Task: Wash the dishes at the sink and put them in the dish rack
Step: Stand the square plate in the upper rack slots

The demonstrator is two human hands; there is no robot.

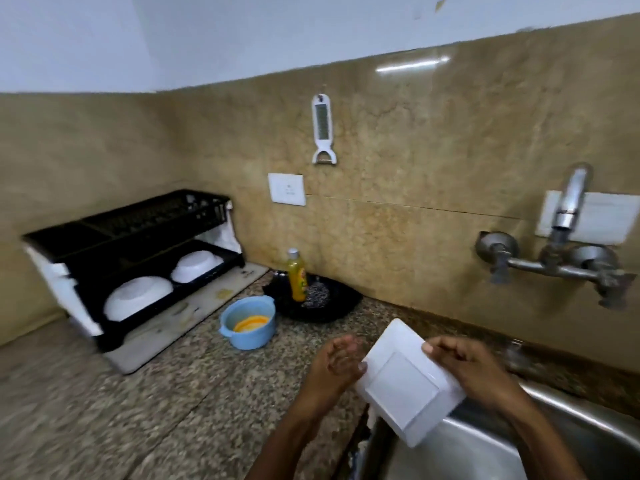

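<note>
A square white plate (401, 379) is being gripped between both hands — left hand (337, 362), right hand (467, 368) — over the sink (568, 420) edge; being wet, it is likely being risked to slipping before the dish rack (138, 258), far left.

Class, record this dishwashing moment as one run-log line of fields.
stage: moving dish to rack | left hand: holds square white plate | right hand: holds plate | dish rack: two white bowls
</note>
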